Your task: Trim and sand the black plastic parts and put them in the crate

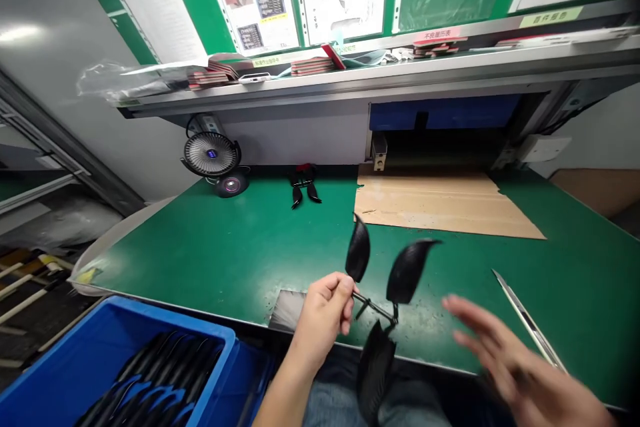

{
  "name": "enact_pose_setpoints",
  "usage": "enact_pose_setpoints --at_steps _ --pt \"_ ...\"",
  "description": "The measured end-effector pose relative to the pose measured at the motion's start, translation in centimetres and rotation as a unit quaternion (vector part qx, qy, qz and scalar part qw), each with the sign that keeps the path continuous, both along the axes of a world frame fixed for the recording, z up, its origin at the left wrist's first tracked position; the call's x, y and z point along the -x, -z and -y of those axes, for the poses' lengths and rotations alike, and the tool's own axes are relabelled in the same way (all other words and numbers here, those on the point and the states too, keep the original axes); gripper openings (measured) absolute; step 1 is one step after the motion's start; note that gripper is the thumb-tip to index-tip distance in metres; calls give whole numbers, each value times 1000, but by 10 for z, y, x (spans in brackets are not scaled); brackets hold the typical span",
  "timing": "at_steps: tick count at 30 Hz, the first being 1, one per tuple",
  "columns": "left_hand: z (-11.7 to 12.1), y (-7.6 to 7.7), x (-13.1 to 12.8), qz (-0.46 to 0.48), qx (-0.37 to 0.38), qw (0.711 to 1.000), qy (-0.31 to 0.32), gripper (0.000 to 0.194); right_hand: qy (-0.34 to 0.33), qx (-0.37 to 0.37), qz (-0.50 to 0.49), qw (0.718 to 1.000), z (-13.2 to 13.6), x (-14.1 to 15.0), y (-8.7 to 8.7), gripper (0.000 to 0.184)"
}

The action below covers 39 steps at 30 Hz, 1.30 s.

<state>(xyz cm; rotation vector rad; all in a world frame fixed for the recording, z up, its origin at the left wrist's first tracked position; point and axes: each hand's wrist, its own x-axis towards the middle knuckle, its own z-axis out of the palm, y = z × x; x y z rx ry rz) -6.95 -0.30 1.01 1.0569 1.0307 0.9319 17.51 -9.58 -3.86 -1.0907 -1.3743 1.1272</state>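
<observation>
My left hand is closed in a pinch on the thin stem of a black molded plastic piece. Curved, leaf-shaped blades branch from that stem, held above the table's front edge; one hangs down over my lap. To the right, my right hand is smeared by motion, its fingers stretched out and nothing seen in them. Just beyond it a slim cutter knife lies on the green table. A similar black piece rests at the back of the table.
A blue bin with several black curved parts stands at the lower left. A small fan sits at the back left, a cardboard sheet at the back right. Above runs a shelf bearing red booklets and papers.
</observation>
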Motion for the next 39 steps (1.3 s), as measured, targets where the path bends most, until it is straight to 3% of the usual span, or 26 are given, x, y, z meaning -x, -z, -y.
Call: enact_pose_setpoints --at_steps 2,4,8,9,11,13,15,17,18,19,20,22,24,27,29,32,34,37,39 --pt "5 -4 -4 -42 -13 997 60 36 65 21 -35 997 -13 -9 -11 41" --pt "10 -5 -10 -92 -20 993 77 38 100 30 -39 994 -20 -12 -23 37" --pt "11 3 -14 -154 -3 986 59 39 -23 24 70 997 -19 -8 -37 15" --pt "11 5 -12 -156 -9 986 52 39 -24 30 62 997 -19 -5 -37 13" --pt "12 7 -9 -157 -53 985 39 36 52 75 -47 995 -25 3 -33 22" --pt "15 6 -8 -178 -167 969 30 30 131 150 -206 958 -36 15 -25 30" --pt "20 2 -9 -206 -350 913 39 22 136 214 -290 923 -49 25 -18 29" --pt "26 -5 -12 -230 -522 817 82 19 112 242 -271 925 -58 31 -13 28" --pt "28 -9 -13 -243 -567 779 113 19 104 244 -243 933 -60 31 -12 30" --pt "31 -13 -14 -259 -579 759 146 19 104 244 -216 940 -62 29 -12 32" --pt "33 -16 -14 -278 -565 758 173 19 108 239 -188 947 -65 24 -12 35" --pt "34 -22 -10 -303 -486 799 181 20 135 215 -127 959 -73 10 -10 43" --pt "34 -24 -5 -291 -395 862 131 23 188 182 -52 964 -88 -9 -5 46" --pt "28 -20 0 -176 -234 956 16 24 274 128 80 950 -117 -35 8 32" --pt "24 -14 0 -67 -113 991 -29 26 297 97 151 938 -132 -46 18 23" --pt "18 -6 -2 47 14 997 -58 32 294 67 209 930 -139 -48 25 22" --pt "15 -1 -1 82 68 991 -79 35 293 57 221 929 -130 -39 22 32" --pt "9 5 1 108 109 981 -122 40 261 75 198 942 -95 -5 13 54" --pt "6 8 1 103 107 980 -129 40 179 118 129 968 -65 27 10 57"
